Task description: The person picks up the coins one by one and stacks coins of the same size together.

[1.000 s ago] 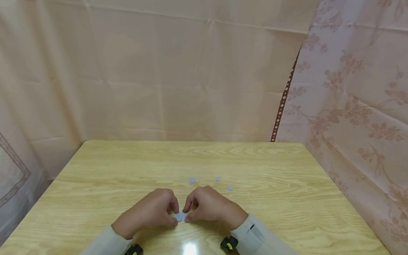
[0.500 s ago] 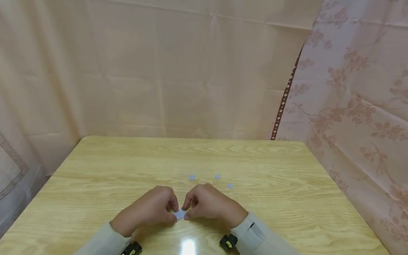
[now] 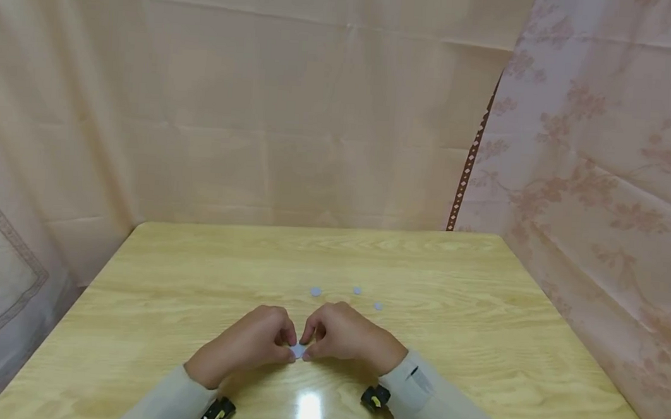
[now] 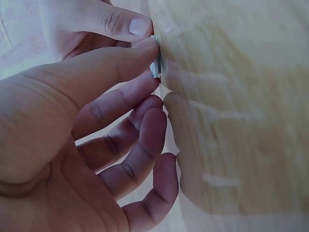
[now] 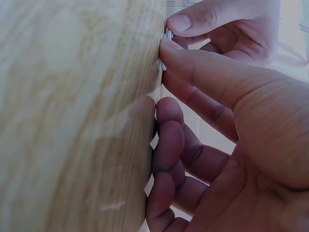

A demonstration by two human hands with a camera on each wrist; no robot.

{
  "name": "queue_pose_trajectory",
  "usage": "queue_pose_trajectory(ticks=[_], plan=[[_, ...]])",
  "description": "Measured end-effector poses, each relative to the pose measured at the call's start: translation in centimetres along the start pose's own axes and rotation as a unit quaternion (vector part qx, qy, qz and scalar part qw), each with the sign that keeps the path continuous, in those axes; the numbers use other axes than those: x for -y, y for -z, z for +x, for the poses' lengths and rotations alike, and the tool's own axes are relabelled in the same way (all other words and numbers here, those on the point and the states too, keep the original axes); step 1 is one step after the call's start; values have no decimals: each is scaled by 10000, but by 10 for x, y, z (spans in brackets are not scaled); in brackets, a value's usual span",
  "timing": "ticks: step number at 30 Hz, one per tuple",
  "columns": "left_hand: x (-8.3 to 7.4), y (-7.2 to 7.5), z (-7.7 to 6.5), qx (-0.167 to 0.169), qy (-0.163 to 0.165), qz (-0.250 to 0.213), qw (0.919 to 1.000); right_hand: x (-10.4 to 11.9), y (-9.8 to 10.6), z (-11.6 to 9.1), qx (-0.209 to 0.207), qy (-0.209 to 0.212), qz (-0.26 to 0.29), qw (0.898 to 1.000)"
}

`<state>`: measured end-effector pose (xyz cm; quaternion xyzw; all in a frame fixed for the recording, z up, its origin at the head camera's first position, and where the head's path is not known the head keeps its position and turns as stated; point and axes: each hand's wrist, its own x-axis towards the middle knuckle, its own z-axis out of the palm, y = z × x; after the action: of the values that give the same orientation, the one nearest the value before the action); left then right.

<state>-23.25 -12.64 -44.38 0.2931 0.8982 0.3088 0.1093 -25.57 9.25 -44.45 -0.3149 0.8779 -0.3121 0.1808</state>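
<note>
Low over the near middle of the table, my left hand [image 3: 256, 337] and right hand [image 3: 344, 336] meet with thumbs and forefingers nearly touching. Between them are thin, pale grey-blue discs [image 3: 298, 351], overlapping, mostly covered by the fingertips. In the left wrist view, the left thumb and forefinger pinch a disc edge [image 4: 155, 67], with the right thumb [image 4: 137, 26] just beyond. From the right wrist, thin pale edges [image 5: 162, 65] show at the right thumb and forefinger, which pinch a disc too. The other fingers of both hands curl loosely near the tabletop.
Beyond the hands, three similar pale discs lie flat on the wood-grain table [image 3: 207, 260]: one at left [image 3: 316, 291], one farther back [image 3: 356, 291] and one at right [image 3: 378, 307]. Beige cloth [image 3: 318, 107] hangs behind, and flowered cloth [image 3: 616, 186] at right.
Two discs that lay side by side, partly overlapping, between the fingers now overlap more, and the hands have come slightly closer together. The three discs beyond stay in place.
</note>
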Motion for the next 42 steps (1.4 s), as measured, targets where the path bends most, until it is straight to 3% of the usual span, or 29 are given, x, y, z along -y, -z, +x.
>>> queue_pose_trajectory(ticks=[12, 18, 28, 36, 42], plan=[[-2, -1, 0, -4, -35, 3, 10000, 0, 0, 0, 19, -3, 1, 10000], [-1, -10, 3, 71, -17, -59, 10000, -7, -5, -5, 54, -121, 24, 9999], [4, -5, 10, 5, 131, 160, 9998, -8, 2, 6, 122, -60, -122, 9998], [1, -13, 11, 29, 65, 110, 9999, -5, 1, -5, 120, -229, -115, 9996], [-3, -12, 9, 73, 242, 62, 9997, 0, 1, -7, 139, -232, -66, 9996]])
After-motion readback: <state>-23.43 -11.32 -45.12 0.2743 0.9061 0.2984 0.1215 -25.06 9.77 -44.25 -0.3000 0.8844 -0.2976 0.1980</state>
